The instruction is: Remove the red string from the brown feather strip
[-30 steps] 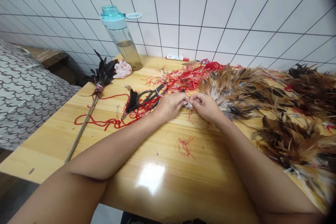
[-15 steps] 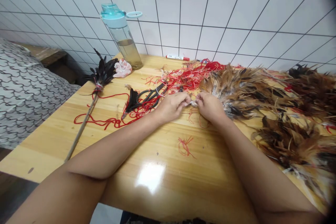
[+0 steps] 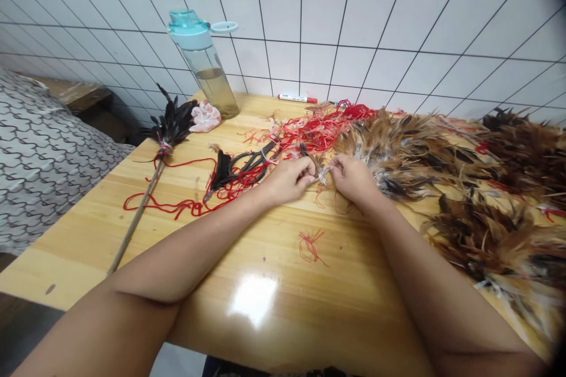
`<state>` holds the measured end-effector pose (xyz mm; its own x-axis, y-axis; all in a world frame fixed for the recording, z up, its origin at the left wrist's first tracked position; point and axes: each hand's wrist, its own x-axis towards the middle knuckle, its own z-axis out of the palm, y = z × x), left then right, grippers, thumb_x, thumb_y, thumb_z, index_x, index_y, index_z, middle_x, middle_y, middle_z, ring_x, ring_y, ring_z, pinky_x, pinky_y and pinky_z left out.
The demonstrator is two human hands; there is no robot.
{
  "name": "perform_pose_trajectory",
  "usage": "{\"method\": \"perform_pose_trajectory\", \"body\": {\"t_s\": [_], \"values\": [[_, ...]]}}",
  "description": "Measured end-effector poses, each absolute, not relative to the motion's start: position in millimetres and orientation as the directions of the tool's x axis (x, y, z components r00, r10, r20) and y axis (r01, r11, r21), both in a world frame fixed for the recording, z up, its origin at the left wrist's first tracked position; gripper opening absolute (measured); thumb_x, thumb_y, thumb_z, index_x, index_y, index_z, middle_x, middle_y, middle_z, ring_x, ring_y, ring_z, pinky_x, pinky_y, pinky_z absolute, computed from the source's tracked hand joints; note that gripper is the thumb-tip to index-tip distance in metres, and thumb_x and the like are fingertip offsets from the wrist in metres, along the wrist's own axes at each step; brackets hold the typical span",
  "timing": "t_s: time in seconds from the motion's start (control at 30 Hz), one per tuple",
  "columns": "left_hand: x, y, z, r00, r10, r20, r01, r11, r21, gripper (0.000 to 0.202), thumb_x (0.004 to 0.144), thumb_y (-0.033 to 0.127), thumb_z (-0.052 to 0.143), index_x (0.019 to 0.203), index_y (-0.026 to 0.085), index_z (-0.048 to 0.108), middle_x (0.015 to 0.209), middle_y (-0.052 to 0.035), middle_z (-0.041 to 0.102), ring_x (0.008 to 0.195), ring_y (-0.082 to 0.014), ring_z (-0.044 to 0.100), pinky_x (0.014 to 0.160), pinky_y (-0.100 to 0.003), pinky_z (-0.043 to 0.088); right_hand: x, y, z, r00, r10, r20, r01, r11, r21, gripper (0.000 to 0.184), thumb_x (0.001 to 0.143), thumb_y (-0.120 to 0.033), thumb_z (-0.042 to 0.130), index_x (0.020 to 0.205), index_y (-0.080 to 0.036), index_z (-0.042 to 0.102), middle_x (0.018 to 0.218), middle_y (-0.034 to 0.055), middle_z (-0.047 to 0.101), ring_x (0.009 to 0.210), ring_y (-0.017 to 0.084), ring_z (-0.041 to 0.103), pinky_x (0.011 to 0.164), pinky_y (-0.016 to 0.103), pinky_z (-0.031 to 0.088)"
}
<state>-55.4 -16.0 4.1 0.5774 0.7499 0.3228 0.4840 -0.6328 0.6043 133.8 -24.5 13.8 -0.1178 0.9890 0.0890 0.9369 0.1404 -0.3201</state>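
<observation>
My left hand (image 3: 294, 179) and my right hand (image 3: 352, 179) are closed in pinches close together above the middle of the table. Between their fingertips is a small bunch of feathers (image 3: 323, 175), with pale fluffy ends and some brown, its exact parts too small to make out. Just right of my right hand spreads a heap of brown feathers (image 3: 407, 144). Behind both hands lies a tangle of red string (image 3: 325, 126). Black-handled scissors (image 3: 247, 166) rest left of my left hand, partly among red cord.
A stick with black feathers tied at its end (image 3: 144, 203) lies at the left, red cord trailing from it. A water bottle (image 3: 210, 79), crumpled pinkish tissue (image 3: 206, 116) and red marker (image 3: 297, 99) are by the tiled wall. More feathers (image 3: 490, 230) cover the right side.
My hands have parted very slightly, and more of the small feather bunch shows between the fingertips. The view has shifted a little; the other things lie as before.
</observation>
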Motion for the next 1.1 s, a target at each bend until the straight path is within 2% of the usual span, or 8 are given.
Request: {"method": "perform_pose_trajectory", "body": {"t_s": [0.13, 0.23, 0.37, 0.53, 0.73, 0.87, 0.97, 1.1], "values": [[-55.8, -12.8, 7.0, 0.455, 0.849, 0.268, 0.551, -0.505, 0.664, 0.007, 0.082, 0.019, 0.049, 0.079, 0.016, 0.055, 0.069, 0.0018, 0.058, 0.062, -0.0100, 0.049, 0.061, -0.022, 0.036, 135.0, -22.6, 14.7, -0.161, 0.978, 0.130, 0.900, 0.199, -0.388, 0.022, 0.086, -0.023, 0.045, 0.083, -0.016, 0.065, 0.084, 0.0072, 0.069, 0.073, 0.017, 0.057, 0.064, 0.026, 0.034], [-55.8, -10.6, 8.0, 0.396, 0.877, 0.274, 0.551, -0.465, 0.693, 0.009, 0.084, 0.020, 0.047, 0.081, 0.017, 0.055, 0.072, 0.0006, 0.060, 0.065, -0.0108, 0.052, 0.064, -0.023, 0.038, 132.5, -24.4, 17.1, -0.148, 0.982, 0.120, 0.892, 0.184, -0.413, 0.026, 0.086, -0.032, 0.048, 0.078, -0.017, 0.067, 0.077, 0.0056, 0.067, 0.069, 0.016, 0.054, 0.061, 0.026, 0.032], [-54.4, -11.6, 7.5, 0.366, 0.895, 0.257, 0.573, -0.434, 0.695, 0.019, 0.085, 0.030, 0.051, 0.099, 0.017, 0.053, 0.075, 0.0002, 0.062, 0.069, -0.0130, 0.057, 0.066, -0.025, 0.041, 127.6, -28.8, 20.4, -0.117, 0.991, 0.071, 0.884, 0.137, -0.447, 0.028, 0.080, -0.045, 0.057, 0.077, -0.020, 0.069, 0.067, 0.0019, 0.064, 0.061, 0.014, 0.051, 0.056, 0.026, 0.029], [-51.6, -15.9, 3.0, 0.434, 0.878, 0.200, 0.612, -0.450, 0.650, 0.035, 0.084, 0.033, 0.053, 0.115, 0.020, 0.048, 0.070, 0.0027, 0.063, 0.064, -0.0137, 0.058, 0.060, -0.025, 0.039, 124.3, -31.9, 21.0, -0.126, 0.992, 0.009, 0.887, 0.117, -0.446, 0.024, 0.079, -0.041, 0.057, 0.072, -0.021, 0.068, 0.060, 0.0001, 0.061, 0.055, 0.013, 0.048, 0.053, 0.026, 0.027], [-50.4, -16.2, -2.6, 0.486, 0.843, 0.228, 0.622, -0.518, 0.587, 0.027, 0.080, 0.020, 0.053, 0.107, 0.022, 0.056, 0.078, 0.0020, 0.066, 0.066, -0.0125, 0.058, 0.059, -0.024, 0.039, 123.7, -31.7, 21.6, -0.065, 0.998, 0.019, 0.887, 0.066, -0.458, 0.025, 0.083, -0.036, 0.051, 0.074, -0.020, 0.068, 0.064, 0.0020, 0.063, 0.059, 0.014, 0.051, 0.056, 0.025, 0.030], [-51.0, -14.0, -5.1, 0.528, 0.801, 0.284, 0.622, -0.592, 0.512, 0.035, 0.080, 0.011, 0.047, 0.109, 0.024, 0.061, 0.086, -0.0004, 0.067, 0.075, -0.0141, 0.059, 0.064, -0.025, 0.041, 125.5, -30.0, 19.3, -0.050, 0.999, 0.008, 0.876, 0.047, -0.479, 0.025, 0.083, -0.036, 0.051, 0.078, -0.019, 0.069, 0.066, 0.0023, 0.063, 0.060, 0.014, 0.051, 0.057, 0.025, 0.031], [-52.0, -12.0, -6.0, 0.559, 0.766, 0.319, 0.614, -0.640, 0.461, 0.023, 0.082, 0.013, 0.048, 0.094, 0.022, 0.066, 0.089, -0.0030, 0.067, 0.081, -0.0160, 0.059, 0.070, -0.027, 0.042, 127.5, -28.9, 18.0, -0.038, 0.999, 0.016, 0.854, 0.041, -0.518, 0.026, 0.082, -0.036, 0.051, 0.077, -0.018, 0.070, 0.065, 0.0017, 0.062, 0.060, 0.013, 0.049, 0.057, 0.024, 0.032], [-54.7, -11.3, 1.2, 0.444, 0.775, 0.449, 0.586, -0.630, 0.509, 0.016, 0.085, 0.015, 0.047, 0.084, 0.017, 0.063, 0.085, -0.0046, 0.063, 0.080, -0.0152, 0.057, 0.074, -0.027, 0.043, 130.3, -28.7, 20.5, -0.041, 0.999, 0.032, 0.786, 0.052, -0.616, 0.031, 0.082, -0.041, 0.051, 0.075, -0.016, 0.069, 0.059, -0.0006, 0.055, 0.056, 0.012, 0.044, 0.056, 0.025, 0.031]]}}
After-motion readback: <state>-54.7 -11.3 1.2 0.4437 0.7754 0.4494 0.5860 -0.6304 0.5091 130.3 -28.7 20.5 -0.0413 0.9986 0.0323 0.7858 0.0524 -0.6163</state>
